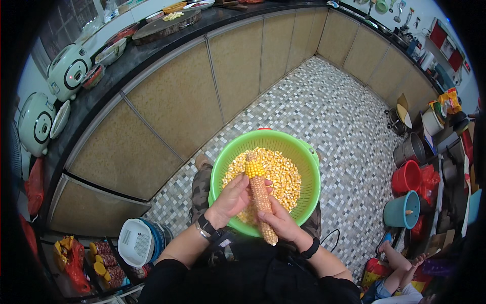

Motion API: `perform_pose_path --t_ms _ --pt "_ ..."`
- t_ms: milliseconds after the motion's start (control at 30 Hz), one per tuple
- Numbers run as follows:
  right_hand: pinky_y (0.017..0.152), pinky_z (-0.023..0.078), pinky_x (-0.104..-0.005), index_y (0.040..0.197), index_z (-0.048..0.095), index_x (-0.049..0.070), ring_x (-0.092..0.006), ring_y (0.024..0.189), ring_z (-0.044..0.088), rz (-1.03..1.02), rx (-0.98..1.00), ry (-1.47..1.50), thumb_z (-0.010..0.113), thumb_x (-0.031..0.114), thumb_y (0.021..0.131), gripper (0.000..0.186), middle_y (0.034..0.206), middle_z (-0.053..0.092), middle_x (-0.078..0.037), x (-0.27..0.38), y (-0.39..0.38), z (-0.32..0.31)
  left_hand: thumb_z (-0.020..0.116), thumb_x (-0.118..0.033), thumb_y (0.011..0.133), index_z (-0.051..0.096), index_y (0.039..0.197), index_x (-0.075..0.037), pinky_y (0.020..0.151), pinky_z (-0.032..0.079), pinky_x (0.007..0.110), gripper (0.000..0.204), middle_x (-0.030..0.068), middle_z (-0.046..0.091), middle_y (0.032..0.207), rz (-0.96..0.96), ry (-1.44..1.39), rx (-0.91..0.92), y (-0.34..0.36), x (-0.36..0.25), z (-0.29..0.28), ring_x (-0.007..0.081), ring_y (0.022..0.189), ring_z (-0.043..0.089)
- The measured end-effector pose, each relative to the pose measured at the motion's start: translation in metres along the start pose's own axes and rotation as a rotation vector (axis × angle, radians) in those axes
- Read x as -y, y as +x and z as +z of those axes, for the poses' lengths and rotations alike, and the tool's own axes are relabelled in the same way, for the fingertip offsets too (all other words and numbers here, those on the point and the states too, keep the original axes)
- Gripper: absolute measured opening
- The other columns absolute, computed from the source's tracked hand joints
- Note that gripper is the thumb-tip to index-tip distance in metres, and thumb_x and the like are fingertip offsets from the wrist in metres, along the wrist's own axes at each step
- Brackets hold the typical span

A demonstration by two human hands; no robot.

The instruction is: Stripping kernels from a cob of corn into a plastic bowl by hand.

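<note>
A corn cob (261, 195) is held upright over a green plastic colander (316, 190). Most of the cob is stripped bare, while yellow kernels remain in a band near its far end. My right hand (281, 219) is wrapped around the lower part, thumb across it. At the cob's left side, my left hand (231, 196) is closed against it, with the thumb by the kernel band; some of its fingers are hidden behind the cob. Loose corn kernels (286, 178) cover the bottom of the colander, which rests between my knees.
Tan cabinets (172, 101) with a dark counter (114, 76) run along the left and back; two rice cookers (69, 72) stand there. A white basket (135, 242) is at lower left. Red (405, 176) and blue buckets (400, 210) line the right. Another person's leg (397, 261) shows at lower right.
</note>
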State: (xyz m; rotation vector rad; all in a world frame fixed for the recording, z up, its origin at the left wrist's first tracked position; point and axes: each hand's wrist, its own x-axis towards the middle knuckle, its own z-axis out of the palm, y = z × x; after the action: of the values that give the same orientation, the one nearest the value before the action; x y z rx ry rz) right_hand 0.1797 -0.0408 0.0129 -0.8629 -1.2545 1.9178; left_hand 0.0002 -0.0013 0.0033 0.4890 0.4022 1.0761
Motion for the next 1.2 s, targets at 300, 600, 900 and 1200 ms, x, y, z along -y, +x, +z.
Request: perform_pose_path --t_ms 300,600,900,1200 --pt "0.073 0.045 -0.0245 0.140 0.027 0.004 -0.0094 0.086 0.052 0.074 0.035 -0.005 0.053 0.017 0.093 0.055 0.103 0.051 -0.002 0.001 0.000 -0.002 0.050 -0.033 0.095 0.039 0.130 0.001 0.100 0.042 0.043 0.050 0.0194 0.054 0.122 -0.004 0.078 0.008 0.000 -0.001 -0.002 0.0285 0.114 0.054" --pt "0.071 0.047 -0.0266 0.133 0.033 0.002 -0.0118 0.082 0.057 -0.009 0.018 0.007 0.053 0.021 0.095 0.047 0.095 0.057 -0.006 0.002 0.000 -0.001 0.051 -0.022 0.095 0.037 0.132 0.001 0.101 0.042 0.043 0.045 0.0198 0.054 0.122 -0.012 0.059 -0.009 -0.001 -0.004 0.004 0.0284 0.114 0.054" --pt "0.074 0.046 -0.0259 0.141 0.025 0.003 -0.0113 0.087 0.053 0.087 0.075 0.033 0.053 0.017 0.093 0.057 0.103 0.052 -0.004 0.005 -0.001 -0.003 0.048 -0.017 0.092 0.036 0.132 0.001 0.101 0.042 0.045 0.046 0.0212 0.053 0.123 -0.001 0.024 0.009 -0.003 -0.007 0.006 0.0305 0.115 0.054" --pt "0.069 0.047 -0.0259 0.132 0.036 0.002 -0.0108 0.078 0.056 0.017 0.008 -0.052 0.054 0.020 0.094 0.046 0.089 0.057 -0.004 0.003 0.001 0.000 0.051 -0.034 0.095 0.041 0.128 0.000 0.099 0.044 0.045 0.048 0.0219 0.056 0.118 0.002 -0.039 -0.040 -0.002 -0.001 -0.002 0.0318 0.111 0.056"
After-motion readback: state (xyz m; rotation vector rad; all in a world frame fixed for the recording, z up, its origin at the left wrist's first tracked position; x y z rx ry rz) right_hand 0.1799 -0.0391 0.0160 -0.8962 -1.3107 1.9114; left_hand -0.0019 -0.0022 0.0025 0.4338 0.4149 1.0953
